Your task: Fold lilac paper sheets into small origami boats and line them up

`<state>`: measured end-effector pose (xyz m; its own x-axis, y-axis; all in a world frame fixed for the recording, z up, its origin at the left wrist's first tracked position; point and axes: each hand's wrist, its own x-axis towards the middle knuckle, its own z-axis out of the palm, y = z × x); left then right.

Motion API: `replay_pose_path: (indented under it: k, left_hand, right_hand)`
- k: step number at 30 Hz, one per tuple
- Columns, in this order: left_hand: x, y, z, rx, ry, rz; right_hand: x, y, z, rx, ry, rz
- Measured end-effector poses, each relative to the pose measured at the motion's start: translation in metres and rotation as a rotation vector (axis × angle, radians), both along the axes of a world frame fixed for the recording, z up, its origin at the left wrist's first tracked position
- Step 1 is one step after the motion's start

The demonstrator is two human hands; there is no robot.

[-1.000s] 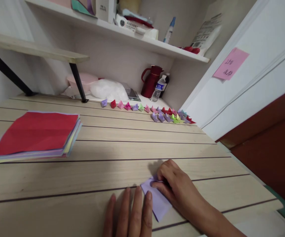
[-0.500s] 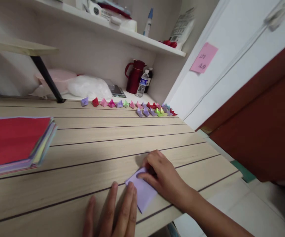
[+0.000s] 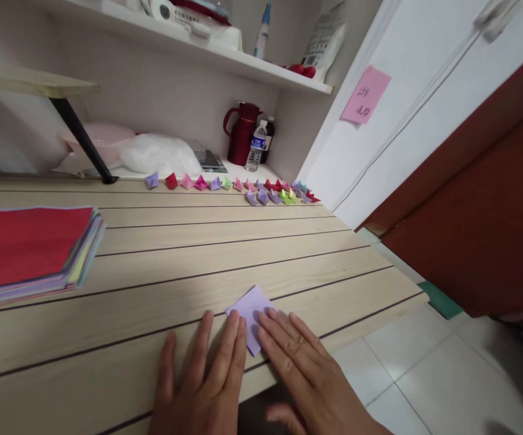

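A folded square of light purple paper (image 3: 253,303) lies flat near the front edge of the slatted wooden table (image 3: 162,266), one corner pointing away from me. My left hand (image 3: 207,374) rests palm down with fingers spread, its fingertips on the paper's left edge. From the right, my right hand (image 3: 304,368) lies flat with its fingers stretched out, the tips pressing on the paper's right part. Its thumb hangs lower, by the table edge. Both hands partly cover the paper.
A stack of coloured paper (image 3: 30,248), red on top, sits at the left. Small folded paper boats (image 3: 200,182) line the table's back. Behind them stand a dark red jug (image 3: 243,133) and a water bottle (image 3: 256,147). A black shelf leg (image 3: 83,139) rises at the back left.
My right hand has gone from a curled grip at the paper's far right side to lying flat on it, nearer me. My left hand stays at the left edge. The view has shifted slightly.
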<state>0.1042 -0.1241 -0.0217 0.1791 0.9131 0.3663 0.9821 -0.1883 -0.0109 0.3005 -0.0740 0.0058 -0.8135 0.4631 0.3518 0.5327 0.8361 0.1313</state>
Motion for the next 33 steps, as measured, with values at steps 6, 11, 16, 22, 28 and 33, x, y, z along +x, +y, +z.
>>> replay_pose_path:
  k: [6,11,16,22,28,33]
  left_hand:
    - [0.0,-0.002,0.002,-0.037,-0.04,0.019]
    - [0.0,-0.004,0.006,-0.056,-0.037,0.028]
    - [0.002,-0.004,0.011,-0.098,-0.039,0.044]
    - [0.004,-0.002,0.021,-0.137,-0.09,0.055]
    - [0.0,0.0,0.025,-0.166,-0.073,0.045]
    - [0.001,0.0,0.025,-0.144,-0.059,0.058]
  right_hand:
    - [0.009,0.003,-0.01,-0.06,0.001,0.033]
    - [0.011,0.001,-0.013,-0.076,0.05,-0.024]
    - [0.012,-0.001,-0.016,-0.071,0.027,-0.077]
    - [-0.005,-0.011,-0.024,0.034,0.135,-0.16]
    - [-0.002,-0.013,-0.014,-0.065,0.12,-0.16]
    - [0.009,-0.012,-0.02,-0.002,0.145,-0.178]
